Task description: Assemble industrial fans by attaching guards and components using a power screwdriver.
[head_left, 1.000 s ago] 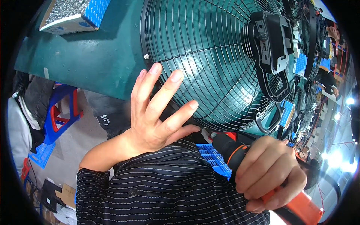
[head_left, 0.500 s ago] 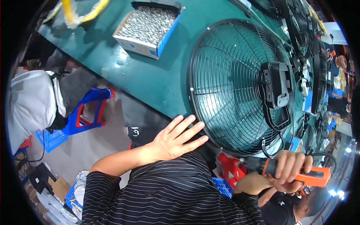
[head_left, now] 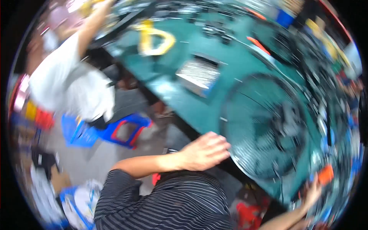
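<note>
A round black wire fan guard (head_left: 249, 149) with a dark motor unit (head_left: 289, 122) at its centre lies on the green table. My left hand (head_left: 203, 152) is at its near left rim, fingertips against or just beside the edge. Motion smears these fingers, so their grip is unclear. Out to the lower right, my right hand (head_left: 312, 193) is closed on a cordless drill, whose orange end (head_left: 326, 174) shows above the fingers. The drill's black front is lost in blur. Beyond the guard sits an open box of small metal fasteners (head_left: 198, 74).
A yellow loop (head_left: 168, 43) lies on the green table (head_left: 180, 105) farther back. More black fan parts (head_left: 283, 46) and an orange-handled tool (head_left: 258, 45) are at the far right. Left of the table are a person in white (head_left: 73, 82) and a blue-red stool (head_left: 128, 130).
The view has swung, bringing more of the far table into sight. My left hand's spread fingers have drawn together at the rim. My right hand and the drill have moved outward, away from the guard.
</note>
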The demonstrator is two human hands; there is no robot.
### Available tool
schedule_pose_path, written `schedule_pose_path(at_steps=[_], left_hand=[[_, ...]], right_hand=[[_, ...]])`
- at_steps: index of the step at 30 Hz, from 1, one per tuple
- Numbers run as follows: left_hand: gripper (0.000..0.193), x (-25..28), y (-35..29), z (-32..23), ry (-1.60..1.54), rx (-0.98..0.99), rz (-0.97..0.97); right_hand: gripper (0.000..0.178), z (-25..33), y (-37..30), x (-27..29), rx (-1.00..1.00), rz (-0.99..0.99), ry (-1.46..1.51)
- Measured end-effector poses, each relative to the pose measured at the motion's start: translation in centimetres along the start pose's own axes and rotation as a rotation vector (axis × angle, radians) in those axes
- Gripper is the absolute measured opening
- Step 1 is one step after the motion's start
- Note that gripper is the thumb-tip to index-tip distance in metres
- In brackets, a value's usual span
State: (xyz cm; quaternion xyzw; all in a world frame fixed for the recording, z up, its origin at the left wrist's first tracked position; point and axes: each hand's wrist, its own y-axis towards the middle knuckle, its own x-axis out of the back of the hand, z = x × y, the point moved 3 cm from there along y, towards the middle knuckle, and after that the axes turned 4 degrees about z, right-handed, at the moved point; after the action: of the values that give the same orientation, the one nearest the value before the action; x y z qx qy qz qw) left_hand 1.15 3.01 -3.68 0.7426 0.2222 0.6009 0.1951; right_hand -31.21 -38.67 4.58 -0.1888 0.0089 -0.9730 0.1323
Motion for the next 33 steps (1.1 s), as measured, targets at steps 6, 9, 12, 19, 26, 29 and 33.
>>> schedule_pose_path(at_steps=[6, 9, 12, 19, 26, 29, 33], left_hand=[[0.059, 4.3, 5.6, 2.7, 0.015, 0.042, 0.013], [0.057, 4.2, 10.1, 2.1, -0.017, -0.068, 0.031], [0.055, 3.3, 14.1, -1.0, -0.049, -0.164, 0.114], [0.052, -2.9, 20.8, -8.6, -0.394, -0.278, 0.251], [0.04, -3.9, 23.9, -8.4, -0.735, 0.177, 0.502], [0.036, 1.6, 29.1, -6.9, -0.935, 0.249, 0.416], [0.036, 6.4, 35.4, -3.1, -1.013, 0.219, 0.41]], right_hand=[[0.062, 1.8, 0.1, -9.9, 0.187, -0.076, -0.905], [0.069, -0.7, 1.6, -9.5, 0.23, -0.147, -1.071], [0.068, -2.6, 2.0, -9.4, 0.299, -0.29, -1.167], [0.059, -3.0, 1.9, -9.7, 0.189, -0.345, -1.215], [0.056, -2.1, 1.8, -10.7, 0.175, -0.266, -1.187], [0.053, -1.5, 1.2, -9.8, 0.186, -0.269, -1.12], [0.051, -2.8, 0.7, -9.5, 0.262, -0.315, -1.126]])
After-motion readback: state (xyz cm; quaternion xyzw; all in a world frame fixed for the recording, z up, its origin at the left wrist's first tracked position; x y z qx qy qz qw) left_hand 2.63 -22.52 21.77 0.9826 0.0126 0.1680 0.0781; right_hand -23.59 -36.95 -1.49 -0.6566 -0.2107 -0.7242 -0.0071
